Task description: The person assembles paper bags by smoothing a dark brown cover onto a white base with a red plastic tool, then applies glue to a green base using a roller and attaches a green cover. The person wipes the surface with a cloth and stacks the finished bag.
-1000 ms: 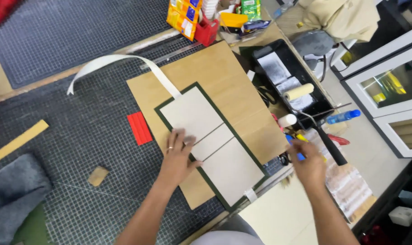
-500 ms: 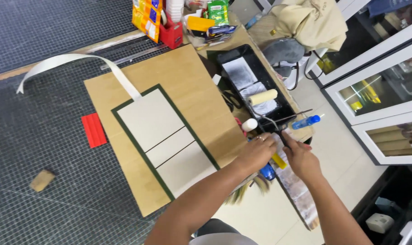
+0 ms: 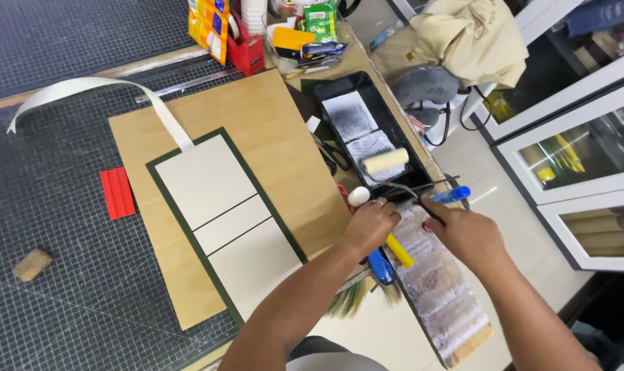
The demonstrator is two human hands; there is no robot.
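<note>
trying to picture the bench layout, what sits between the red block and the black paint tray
In the head view, the tan board lies between the red block and the black paint tray, carrying a green-edged sheet with three grey panels.

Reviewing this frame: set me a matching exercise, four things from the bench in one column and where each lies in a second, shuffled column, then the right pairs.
Things:
1. foam roller
2. red block
3. white strip
4. left hand

Places:
A. curling from the panels' far corner over the grid mat
B. in the black tray
C. on the grid mat, left of the brown board
D. over the yellow and blue handles by the board's right edge

Pairs: 1-B, 2-C, 3-A, 4-D
</note>
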